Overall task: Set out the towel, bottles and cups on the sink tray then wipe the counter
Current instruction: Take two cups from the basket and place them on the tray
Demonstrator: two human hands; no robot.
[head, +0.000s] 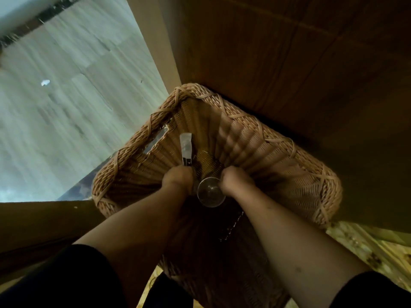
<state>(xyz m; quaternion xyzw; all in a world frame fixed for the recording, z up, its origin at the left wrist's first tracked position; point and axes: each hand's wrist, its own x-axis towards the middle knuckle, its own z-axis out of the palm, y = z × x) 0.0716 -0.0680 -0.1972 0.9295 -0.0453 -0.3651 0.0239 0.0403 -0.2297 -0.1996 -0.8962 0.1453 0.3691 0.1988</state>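
Observation:
Both my hands reach down into a deep wicker basket [295,152]. My left hand [178,177] is curled with its fingers down inside, just below a white tube [186,147] that leans against the basket's inner wall; whether it holds the tube's dark lower end I cannot tell. My right hand [236,180] is curled beside a clear glass cup [210,192], which sits between the two hands with its round rim facing up. The right fingers seem to hold the cup's edge. The basket's bottom is dark and mostly hidden by my arms.
The basket stands against a brown wooden cabinet [311,63] on the right and back. Pale wood-look floor [66,96] lies to the left, with a small white scrap [45,82] on it. A patterned yellowish surface [367,247] shows at lower right.

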